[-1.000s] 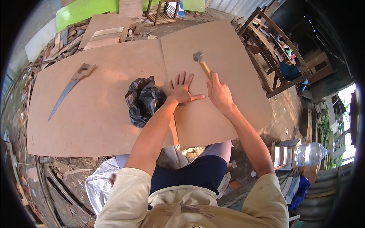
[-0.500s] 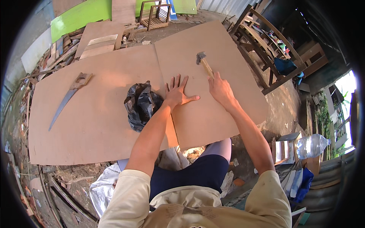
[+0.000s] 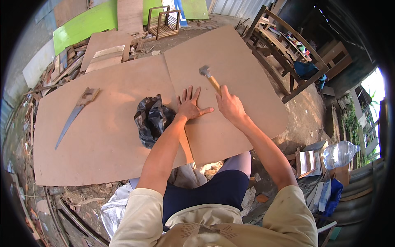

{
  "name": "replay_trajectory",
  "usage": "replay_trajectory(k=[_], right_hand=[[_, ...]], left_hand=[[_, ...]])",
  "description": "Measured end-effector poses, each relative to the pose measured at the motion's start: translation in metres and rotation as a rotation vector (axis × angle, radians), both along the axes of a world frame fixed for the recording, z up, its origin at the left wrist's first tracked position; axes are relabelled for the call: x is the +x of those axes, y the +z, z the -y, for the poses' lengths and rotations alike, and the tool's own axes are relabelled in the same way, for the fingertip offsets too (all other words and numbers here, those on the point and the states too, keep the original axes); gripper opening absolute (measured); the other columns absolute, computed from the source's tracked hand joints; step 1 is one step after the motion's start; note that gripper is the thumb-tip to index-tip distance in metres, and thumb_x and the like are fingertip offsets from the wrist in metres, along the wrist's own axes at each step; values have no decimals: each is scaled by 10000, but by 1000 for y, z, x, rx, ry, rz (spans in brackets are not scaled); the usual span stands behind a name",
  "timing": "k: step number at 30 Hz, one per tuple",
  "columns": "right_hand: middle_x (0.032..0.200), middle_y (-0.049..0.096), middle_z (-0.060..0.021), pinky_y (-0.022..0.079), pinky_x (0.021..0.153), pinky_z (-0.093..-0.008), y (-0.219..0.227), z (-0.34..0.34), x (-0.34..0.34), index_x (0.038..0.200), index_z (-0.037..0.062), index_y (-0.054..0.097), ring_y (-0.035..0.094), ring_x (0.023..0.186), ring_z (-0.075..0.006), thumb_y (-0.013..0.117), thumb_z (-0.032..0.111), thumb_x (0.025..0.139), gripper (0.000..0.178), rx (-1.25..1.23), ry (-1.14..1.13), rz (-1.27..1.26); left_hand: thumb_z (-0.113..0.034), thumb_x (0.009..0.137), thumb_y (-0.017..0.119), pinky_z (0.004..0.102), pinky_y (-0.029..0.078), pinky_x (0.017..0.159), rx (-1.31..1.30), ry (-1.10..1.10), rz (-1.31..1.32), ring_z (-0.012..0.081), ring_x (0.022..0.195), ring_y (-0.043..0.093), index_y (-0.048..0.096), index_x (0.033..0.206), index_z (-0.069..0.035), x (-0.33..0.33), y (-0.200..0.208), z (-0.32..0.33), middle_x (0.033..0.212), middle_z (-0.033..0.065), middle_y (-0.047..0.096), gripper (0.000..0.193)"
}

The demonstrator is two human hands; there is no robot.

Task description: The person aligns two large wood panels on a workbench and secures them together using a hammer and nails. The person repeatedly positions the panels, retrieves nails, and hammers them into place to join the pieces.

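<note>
My right hand (image 3: pixel 231 108) is closed round the wooden handle of a hammer (image 3: pixel 213 83), whose metal head points away from me to the upper left. Flat on the right-hand brown board (image 3: pixel 247 74), my left hand (image 3: pixel 190 106) lies with its fingers spread, close to the seam between the two boards. A crumpled black plastic bag (image 3: pixel 153 121) sits just left of that hand, its contents not visible. Farther left, a handsaw (image 3: pixel 77 115) with a wooden handle rests on the left-hand brown board (image 3: pixel 103 160).
Scrap wood (image 3: pixel 68 61) lies piled at the far left. A small slatted wooden frame (image 3: pixel 164 25) stands beyond the boards. On the right are a large wooden frame (image 3: pixel 288 49) and a clear plastic bottle (image 3: pixel 340 154). A silvery sheet (image 3: pixel 115 208) lies below the boards' near edge.
The hammer and my right hand have come nearer to me and a little left, closer to my left hand. My left hand stays spread on the board. The view has shifted slightly.
</note>
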State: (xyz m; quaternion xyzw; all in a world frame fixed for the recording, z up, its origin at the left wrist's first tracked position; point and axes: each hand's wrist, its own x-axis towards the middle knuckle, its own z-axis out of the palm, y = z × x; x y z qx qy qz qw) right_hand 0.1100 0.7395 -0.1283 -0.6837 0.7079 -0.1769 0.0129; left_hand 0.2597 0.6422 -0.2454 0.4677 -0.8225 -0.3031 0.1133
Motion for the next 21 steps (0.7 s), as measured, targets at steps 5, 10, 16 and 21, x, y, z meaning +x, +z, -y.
replay_trajectory(k=[5,10,16,21], right_hand=[[649,635,-241,494,488,-557,4,5,-12,1096,5,439,638,572,-463,509,297,1067,301,130,-87,-35],[663,642,-248,505,516,-563,-16,3,-16,1070,0,455,649,598,-470,512,298,1064,304,83,-26,-92],[708,654,-268,518,580,-594,19,-3,12,1078,-4,466,675,672,-472,508,310,1063,318,58,-74,97],[661,641,-252,524,566,-573,-16,-4,-27,1070,-10,468,661,629,-462,502,301,1067,313,195,-74,-145]], left_hand=[[-922,600,685,622,23,1254,9,-2,5,367,1589,-52,103,1663,-277,-7,4,-4,1732,128,-7,1373],[-927,606,676,625,24,1251,-4,-4,-5,373,1588,-48,99,1664,-273,-6,8,2,1732,131,-11,1371],[-927,608,674,624,24,1252,5,-1,12,379,1587,-42,86,1664,-272,-2,0,-2,1732,132,-13,1376],[-917,613,683,621,24,1252,7,-11,-9,388,1586,-45,86,1664,-281,-10,4,-6,1732,137,-6,1366]])
